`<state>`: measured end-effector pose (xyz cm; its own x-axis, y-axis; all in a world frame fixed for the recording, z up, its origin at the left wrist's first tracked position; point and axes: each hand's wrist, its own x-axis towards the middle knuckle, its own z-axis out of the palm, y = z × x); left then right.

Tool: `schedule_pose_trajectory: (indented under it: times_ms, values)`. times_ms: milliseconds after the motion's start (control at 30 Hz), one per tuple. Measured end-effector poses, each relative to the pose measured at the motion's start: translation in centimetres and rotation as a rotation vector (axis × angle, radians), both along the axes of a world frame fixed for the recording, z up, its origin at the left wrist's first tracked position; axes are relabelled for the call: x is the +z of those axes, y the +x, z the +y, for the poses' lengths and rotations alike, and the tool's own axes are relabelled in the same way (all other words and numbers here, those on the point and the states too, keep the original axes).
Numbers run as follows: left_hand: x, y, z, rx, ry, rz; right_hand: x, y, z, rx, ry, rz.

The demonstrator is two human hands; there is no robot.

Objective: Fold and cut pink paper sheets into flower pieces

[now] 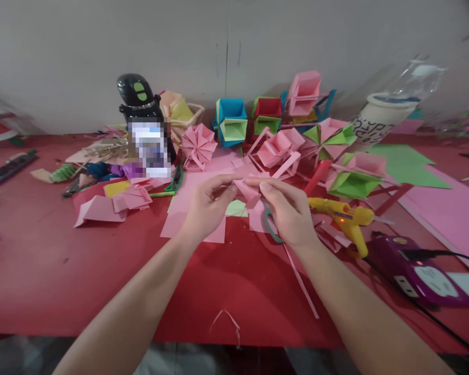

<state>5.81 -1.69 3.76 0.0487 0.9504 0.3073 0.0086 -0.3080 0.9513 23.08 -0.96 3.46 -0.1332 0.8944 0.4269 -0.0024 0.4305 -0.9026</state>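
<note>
A small folded piece of pink paper [248,194] is held up between my two hands, above the middle of the table. My left hand [212,204] pinches its left edge between thumb and fingers. On the opposite side, my right hand [289,212] grips the same piece with thumb and forefinger. Below them lie pink paper sheets [195,219] and a pale green scrap [237,209]. Green-handled scissors [271,224] lie partly hidden beneath my right hand.
Folded paper shapes [231,122] stand along the wall. A yellow glue gun [346,216] and a purple power strip [418,271] lie at the right. At the back left, a phone [152,151] leans on a black bottle [135,91]. A patterned cup [379,122] stands back right.
</note>
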Motion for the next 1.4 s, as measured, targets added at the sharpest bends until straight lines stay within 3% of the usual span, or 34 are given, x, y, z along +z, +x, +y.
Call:
schedule_pose_trajectory:
  times_ms: [167, 333, 567, 767, 1400]
  values:
    - [-0.03, 0.12, 0.01, -0.009, 0.017, -0.027, 0.72, -0.08, -0.22, -0.031, 0.04, -0.039]
    - [-0.15, 0.0, 0.02, 0.013, 0.034, 0.03, 0.4, -0.07, -0.08, 0.015, 0.024, -0.028]
    - [0.22, 0.06, -0.25, -0.07, -0.009, -0.033, -0.1, 0.01, 0.32, 0.073, -0.037, 0.069]
    - [0.11, 0.22, -0.16, 0.006, 0.059, -0.004, -0.2, 0.01, 0.41, 0.134, -0.083, 0.093]
    - [0.01, 0.05, -0.06, 0.046, 0.097, 0.072, 0.13, -0.35, 0.13, 0.036, -0.043, 0.016]
